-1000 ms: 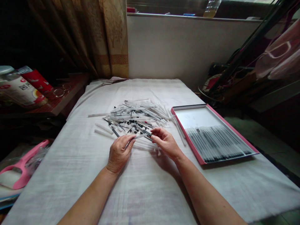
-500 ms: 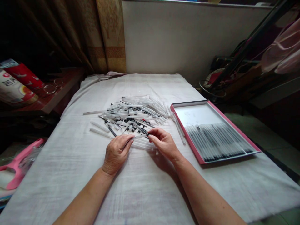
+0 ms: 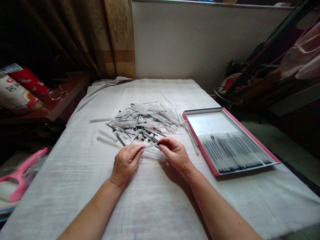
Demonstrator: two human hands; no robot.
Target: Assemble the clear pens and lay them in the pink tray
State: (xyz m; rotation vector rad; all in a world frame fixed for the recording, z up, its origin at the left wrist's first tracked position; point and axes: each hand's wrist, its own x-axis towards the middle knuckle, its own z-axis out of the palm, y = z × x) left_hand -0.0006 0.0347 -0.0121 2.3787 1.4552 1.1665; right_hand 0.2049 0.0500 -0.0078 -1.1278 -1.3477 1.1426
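Between my two hands, just in front of the pile, a translucent pen barrel [image 3: 150, 145] is held nearly level. My left hand [image 3: 127, 163] is closed around its left part, thumb and fingers pinching it. At the barrel's right end, my right hand [image 3: 177, 156] pinches a small black pen part [image 3: 159, 143]; whether it is seated in the barrel I cannot tell. Beyond my hands lies a loose pile of clear pen barrels [image 3: 160, 116], dark refills [image 3: 149, 136] and small black caps or plugs [image 3: 140, 127]. A few more barrels [image 3: 153, 155] lie beneath my hands.
To the right, a shallow pink-edged box [image 3: 212, 121] holds a row of pens [image 3: 230, 151], black ends towards me. A white cloth [image 3: 147, 200] covers the table. At left are a side table [image 3: 56, 108] with eyeglasses [image 3: 55, 95] and a pink-handled object [image 3: 18, 178].
The view has shifted very slightly. Both hands keep their hold at the barrel, with almost no visible movement.
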